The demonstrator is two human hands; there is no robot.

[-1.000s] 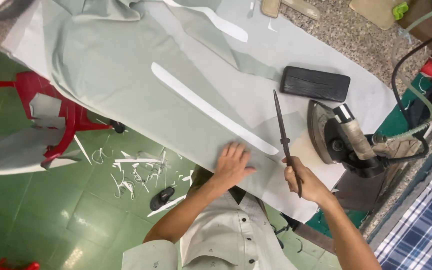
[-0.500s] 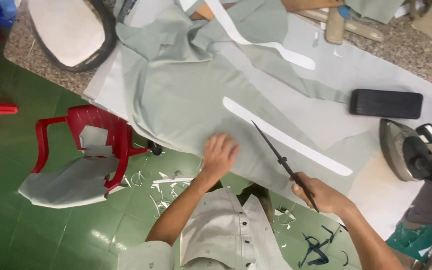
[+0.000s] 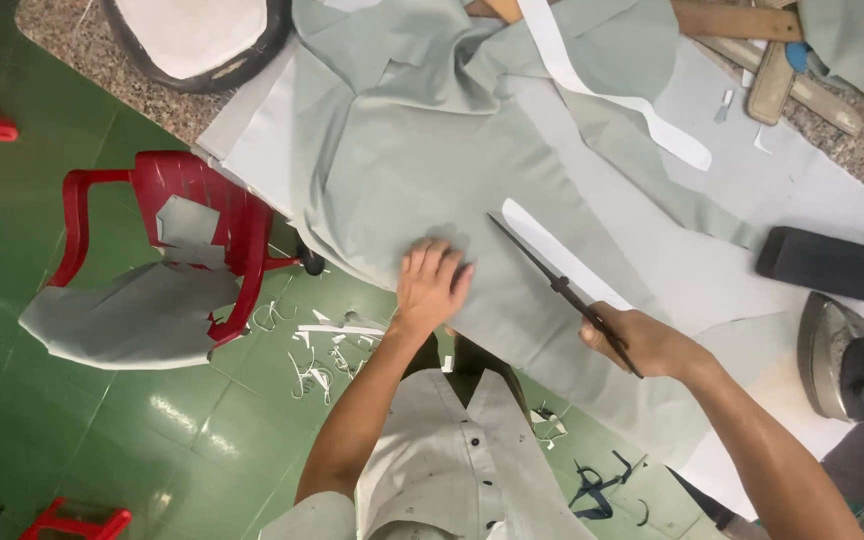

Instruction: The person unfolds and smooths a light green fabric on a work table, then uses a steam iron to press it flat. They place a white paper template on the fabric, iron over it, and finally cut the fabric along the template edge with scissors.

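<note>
A pale grey-green fabric piece lies spread over the table. My left hand rests flat on its near edge, fingers apart. My right hand grips the handles of long dark scissors, whose blades point up and left over the fabric. A white strip lies on the cloth under the scissors, partly hidden by them. A second, longer white strip curves across the fabric further back.
A black rectangular block and an iron sit at the right. Wooden tools lie at the back right. A red plastic chair holding grey fabric pieces stands left on the green floor, with white scraps scattered nearby.
The view has swung left along the table. My left hand stays flat on the fabric edge, and my right hand still holds the scissors over the white strip.
</note>
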